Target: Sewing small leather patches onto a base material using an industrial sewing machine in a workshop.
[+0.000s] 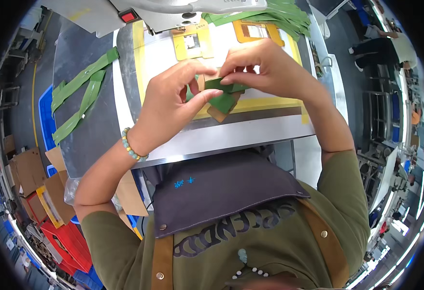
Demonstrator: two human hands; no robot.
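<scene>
Both hands are over the white work mat edged with yellow tape. My left hand (176, 99), with a beaded bracelet at the wrist, curls its thumb and index finger around the left part of a small green fabric piece (220, 103). My right hand (262, 67) pinches the upper part of that green piece between thumb and fingers. A tan card-like piece (217, 114) shows under and around the green fabric. Two yellow templates (180, 48) (241, 34) lie just beyond my hands. Exactly where my left fingertips grip is partly hidden.
A machine head (91, 14) overhangs the table. Green zipper strips (69, 88) lie on the left; more (284, 14) are piled at the back right. Blue bins (45, 111), cardboard boxes (26, 171) and red crates (67, 244) stand left. Another person (381, 50) is at the upper right.
</scene>
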